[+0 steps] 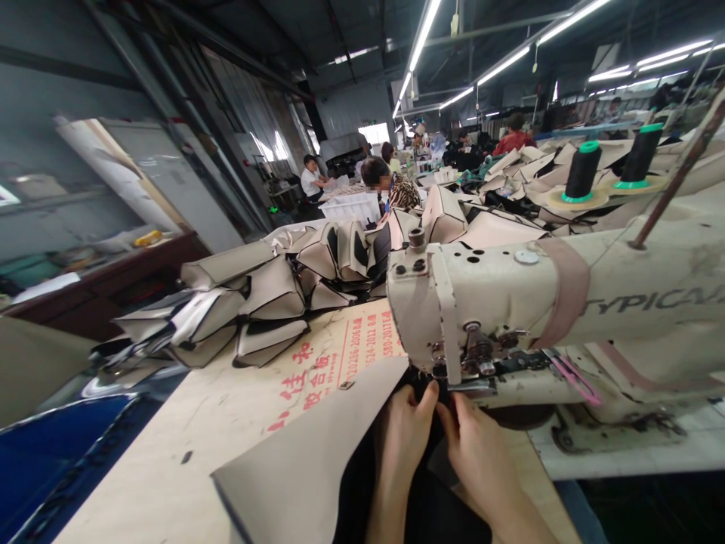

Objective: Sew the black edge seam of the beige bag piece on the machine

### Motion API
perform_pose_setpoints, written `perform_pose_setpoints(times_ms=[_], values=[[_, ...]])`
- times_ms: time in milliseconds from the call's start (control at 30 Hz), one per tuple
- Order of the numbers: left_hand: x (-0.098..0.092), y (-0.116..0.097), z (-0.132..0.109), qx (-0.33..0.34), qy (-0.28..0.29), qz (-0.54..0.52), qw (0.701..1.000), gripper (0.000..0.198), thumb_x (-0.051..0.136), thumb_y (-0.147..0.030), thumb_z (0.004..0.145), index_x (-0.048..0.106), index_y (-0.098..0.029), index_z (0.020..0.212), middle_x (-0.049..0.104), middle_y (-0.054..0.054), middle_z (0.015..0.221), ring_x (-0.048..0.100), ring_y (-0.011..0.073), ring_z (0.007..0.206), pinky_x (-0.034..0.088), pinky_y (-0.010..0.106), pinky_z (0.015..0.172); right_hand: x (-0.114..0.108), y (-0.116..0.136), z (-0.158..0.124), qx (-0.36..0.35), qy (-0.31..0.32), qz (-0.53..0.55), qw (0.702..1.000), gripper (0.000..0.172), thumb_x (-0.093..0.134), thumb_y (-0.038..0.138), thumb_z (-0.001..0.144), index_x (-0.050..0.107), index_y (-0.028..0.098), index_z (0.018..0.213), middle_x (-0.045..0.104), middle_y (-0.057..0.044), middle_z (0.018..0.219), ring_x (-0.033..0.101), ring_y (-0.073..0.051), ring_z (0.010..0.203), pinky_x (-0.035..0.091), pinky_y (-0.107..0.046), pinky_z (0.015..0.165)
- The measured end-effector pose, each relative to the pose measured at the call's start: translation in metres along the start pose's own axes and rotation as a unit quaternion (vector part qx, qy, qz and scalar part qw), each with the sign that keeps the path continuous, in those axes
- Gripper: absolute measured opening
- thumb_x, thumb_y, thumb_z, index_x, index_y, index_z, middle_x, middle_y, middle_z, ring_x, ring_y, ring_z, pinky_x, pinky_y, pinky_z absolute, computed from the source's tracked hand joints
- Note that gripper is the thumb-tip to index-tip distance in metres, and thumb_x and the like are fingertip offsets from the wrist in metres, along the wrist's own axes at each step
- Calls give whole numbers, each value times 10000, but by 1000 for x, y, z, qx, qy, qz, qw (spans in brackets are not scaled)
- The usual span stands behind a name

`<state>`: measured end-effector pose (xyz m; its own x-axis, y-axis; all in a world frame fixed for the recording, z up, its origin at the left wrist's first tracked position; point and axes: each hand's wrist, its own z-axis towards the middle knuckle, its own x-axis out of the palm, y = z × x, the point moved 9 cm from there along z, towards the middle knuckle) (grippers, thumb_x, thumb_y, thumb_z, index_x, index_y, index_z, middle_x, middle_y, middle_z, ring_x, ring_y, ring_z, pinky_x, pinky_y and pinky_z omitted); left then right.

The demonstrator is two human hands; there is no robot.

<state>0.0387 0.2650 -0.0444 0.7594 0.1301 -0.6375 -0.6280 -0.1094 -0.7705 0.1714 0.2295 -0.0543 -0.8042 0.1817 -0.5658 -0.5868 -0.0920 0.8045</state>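
Note:
Both hands are close together under the head of a cream sewing machine [487, 295]. My left hand [405, 427] is closed on a piece of beige and black material [311, 453], thumb pointing toward the needle area. Beside it, my right hand [476, 446] pinches the black part of the same piece, with its fingertips near the presser foot. The beige panel spreads out to the left over the plywood table, while black material hangs down between my forearms. The needle and the seam are hidden by the machine head and my fingers.
Sewn beige pieces with black edging [272, 291] lie heaped at the table's far side. Two black thread spools [582, 172] stand behind the machine. Pink-handled snips [572, 375] rest on it. A blue bin [62, 453] is at left; several people work farther back.

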Motion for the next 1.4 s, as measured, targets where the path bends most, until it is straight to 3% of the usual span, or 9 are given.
perform_pose_setpoints(times_ms=[167,500,767,933,1133,1333,1400], values=[[-2,-6,-2,-9,-13,-6,1000,424,505,-537,687,441,-172,480,304,-61,426,290,85,429,156,226,434,3,0,10,23,4,3,1000,371,252,285,892,580,118,939,629,-163,845,595,-305,783,360,-335,652],[-5,-10,-3,2,-18,25,1000,420,490,-527,708,421,-177,487,288,-63,441,282,84,441,178,223,440,12,-22,7,94,-58,185,977,449,309,431,881,626,149,736,631,-67,657,570,-185,608,392,-230,545],[-4,-3,-3,-6,-22,42,999,451,464,-569,710,349,-195,483,246,-61,451,271,92,452,158,232,449,13,-31,4,123,-74,233,962,464,400,522,822,590,157,608,570,-31,534,474,-149,479,325,-217,439],[-2,1,-4,-7,-29,39,999,480,460,-592,708,270,-208,491,225,-62,464,260,95,460,143,233,452,11,-27,5,120,-73,227,964,500,378,555,822,587,158,604,574,-44,529,482,-163,477,313,-226,418],[-5,-6,-2,-2,-33,62,998,453,466,-542,717,290,-198,481,235,-62,445,272,94,460,149,228,461,9,-27,10,110,-60,182,975,489,337,532,852,577,175,619,610,-57,594,521,-190,535,325,-244,466],[-6,-5,1,5,-42,77,996,464,460,-554,724,295,-195,480,236,-65,446,276,91,453,154,223,454,10,-19,18,47,-31,97,994,436,365,461,867,551,187,582,606,-50,594,529,-189,545,334,-262,536],[-5,-3,2,8,-42,73,996,463,461,-552,726,293,-195,483,232,-65,451,279,90,454,154,222,454,2,-15,15,30,-17,70,997,438,374,458,873,544,195,567,589,-39,557,530,-189,534,319,-262,530]])
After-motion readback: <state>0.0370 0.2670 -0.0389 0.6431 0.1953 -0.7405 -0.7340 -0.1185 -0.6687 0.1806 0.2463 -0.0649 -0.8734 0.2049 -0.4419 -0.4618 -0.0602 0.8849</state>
